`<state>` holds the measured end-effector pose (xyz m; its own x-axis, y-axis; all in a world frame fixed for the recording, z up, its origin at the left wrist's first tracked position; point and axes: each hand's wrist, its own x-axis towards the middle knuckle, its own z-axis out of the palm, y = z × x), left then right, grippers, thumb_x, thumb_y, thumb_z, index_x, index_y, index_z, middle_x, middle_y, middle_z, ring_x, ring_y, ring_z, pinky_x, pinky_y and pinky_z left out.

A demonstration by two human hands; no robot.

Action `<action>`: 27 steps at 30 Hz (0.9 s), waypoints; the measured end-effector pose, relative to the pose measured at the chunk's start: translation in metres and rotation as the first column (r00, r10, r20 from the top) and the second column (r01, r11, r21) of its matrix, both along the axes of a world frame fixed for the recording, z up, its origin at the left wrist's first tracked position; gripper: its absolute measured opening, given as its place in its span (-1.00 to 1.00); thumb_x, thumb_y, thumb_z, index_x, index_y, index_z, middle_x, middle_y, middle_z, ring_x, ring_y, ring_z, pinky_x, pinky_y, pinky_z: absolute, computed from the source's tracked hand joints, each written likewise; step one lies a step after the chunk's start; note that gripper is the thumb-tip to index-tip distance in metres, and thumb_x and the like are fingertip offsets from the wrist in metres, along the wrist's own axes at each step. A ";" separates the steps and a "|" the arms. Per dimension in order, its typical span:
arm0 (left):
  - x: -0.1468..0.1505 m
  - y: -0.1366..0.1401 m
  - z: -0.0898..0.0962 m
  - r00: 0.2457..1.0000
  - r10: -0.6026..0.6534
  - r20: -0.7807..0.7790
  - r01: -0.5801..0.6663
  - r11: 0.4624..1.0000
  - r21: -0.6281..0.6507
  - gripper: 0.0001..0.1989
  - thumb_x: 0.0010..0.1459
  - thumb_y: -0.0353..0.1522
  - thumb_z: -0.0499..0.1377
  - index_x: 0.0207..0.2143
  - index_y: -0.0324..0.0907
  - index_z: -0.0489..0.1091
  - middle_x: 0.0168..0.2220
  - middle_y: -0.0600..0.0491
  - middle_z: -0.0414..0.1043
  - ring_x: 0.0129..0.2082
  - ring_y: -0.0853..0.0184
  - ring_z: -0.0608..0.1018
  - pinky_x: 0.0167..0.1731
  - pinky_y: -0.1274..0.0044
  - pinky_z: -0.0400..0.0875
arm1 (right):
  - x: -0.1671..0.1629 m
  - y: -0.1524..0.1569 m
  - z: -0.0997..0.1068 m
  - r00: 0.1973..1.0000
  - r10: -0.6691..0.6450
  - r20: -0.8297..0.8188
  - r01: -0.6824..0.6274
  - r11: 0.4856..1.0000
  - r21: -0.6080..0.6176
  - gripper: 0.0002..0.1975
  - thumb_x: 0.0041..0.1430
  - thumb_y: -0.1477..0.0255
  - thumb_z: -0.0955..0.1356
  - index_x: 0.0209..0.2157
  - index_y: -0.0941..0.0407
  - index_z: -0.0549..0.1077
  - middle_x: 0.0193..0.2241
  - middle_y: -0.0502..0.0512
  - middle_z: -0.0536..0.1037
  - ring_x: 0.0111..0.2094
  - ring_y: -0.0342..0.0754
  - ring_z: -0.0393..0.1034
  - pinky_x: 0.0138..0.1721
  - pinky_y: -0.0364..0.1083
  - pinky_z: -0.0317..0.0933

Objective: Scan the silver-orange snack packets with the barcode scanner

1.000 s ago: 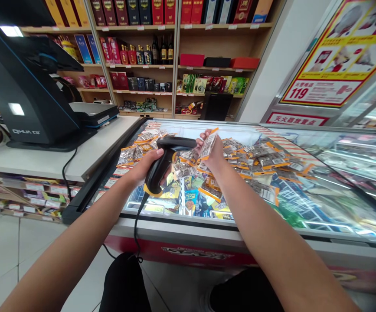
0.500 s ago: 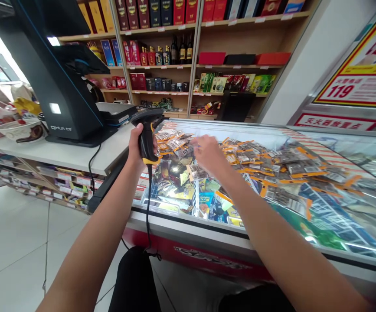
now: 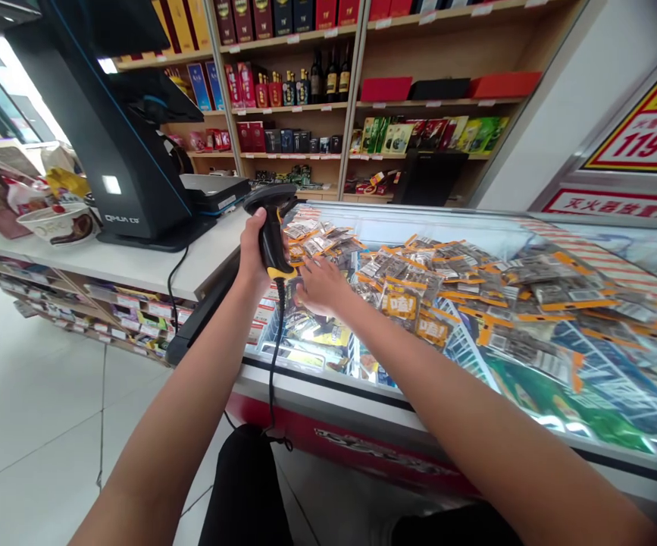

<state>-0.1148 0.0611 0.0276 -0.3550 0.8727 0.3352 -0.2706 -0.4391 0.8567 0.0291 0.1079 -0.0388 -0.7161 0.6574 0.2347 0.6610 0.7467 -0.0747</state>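
My left hand (image 3: 253,254) is wrapped round the handle of a black and yellow barcode scanner (image 3: 273,239), held upright over the left end of the glass-topped freezer. The scanner's cable (image 3: 277,341) hangs down in front. Just right of the handle, my right hand (image 3: 323,287) reaches over the near side of a small pile of orange-edged snack packets (image 3: 320,239). Its fingers look spread, with nothing visible in them. Farther right is a larger heap of similar packets (image 3: 464,273). An orange-fronted packet (image 3: 401,302) lies face up at that heap's near left.
The freezer (image 3: 419,436) runs along my front, its near edge close to my knees. On the left, a white counter (image 3: 135,265) carries a dark checkout terminal (image 3: 129,152) and a bowl (image 3: 58,225). Behind stand shelves (image 3: 294,106) of boxes and bottles.
My right hand has moved left, from between the piles to beside the scanner. Orange-fronted packets now show at the right heap's near left. The whole view has shifted slightly.
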 end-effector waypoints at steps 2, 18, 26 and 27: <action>0.002 0.000 0.001 1.000 0.000 0.002 0.000 1.000 -0.010 -0.50 0.25 0.13 0.11 -0.33 -0.13 0.37 -0.64 0.16 0.33 -0.70 0.42 0.40 -0.69 0.58 0.26 | 0.003 0.001 0.002 0.995 0.013 -0.098 -0.011 1.000 0.017 -0.45 0.45 0.33 0.26 0.31 0.36 0.41 0.42 0.42 0.29 0.45 0.38 0.07 0.41 0.28 0.02; 0.015 -0.013 -0.007 0.873 -0.296 -0.387 0.256 0.955 -0.152 -0.50 -0.04 0.08 0.36 -0.45 -0.15 0.36 -0.63 0.03 0.48 -0.75 0.32 0.47 -0.75 0.52 0.33 | 0.096 0.064 0.033 0.245 -0.300 -0.922 -0.103 0.937 -0.333 -0.66 0.14 0.33 0.51 -0.05 0.12 0.62 -0.16 0.21 0.69 -0.07 0.13 0.59 0.04 0.12 0.43; 0.016 -0.013 -0.009 0.842 -0.330 -0.428 0.268 0.943 -0.199 -0.48 0.05 0.12 0.29 -0.45 -0.17 0.37 -0.62 0.01 0.49 -0.74 0.31 0.47 -0.75 0.50 0.39 | 0.095 0.064 0.035 0.229 -0.302 -0.925 -0.092 0.940 -0.330 -0.72 0.09 0.36 0.50 -0.14 0.13 0.64 -0.21 0.21 0.71 -0.01 0.19 0.61 0.04 0.13 0.45; 0.016 -0.013 -0.008 0.842 -0.335 -0.422 0.273 0.941 -0.201 -0.46 0.03 0.13 0.30 -0.45 -0.17 0.37 -0.62 0.01 0.49 -0.75 0.31 0.47 -0.75 0.51 0.39 | 0.095 0.063 0.036 0.231 -0.306 -0.924 -0.088 0.939 -0.334 -0.73 0.09 0.36 0.50 -0.14 0.13 0.64 -0.20 0.21 0.71 -0.01 0.19 0.61 0.03 0.13 0.45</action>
<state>-0.0987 0.0476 0.0198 0.0951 0.9580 0.2706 0.0502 -0.2761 0.9598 0.1240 0.1713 -0.0033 0.0041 0.8737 0.4865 0.0140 0.4864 -0.8736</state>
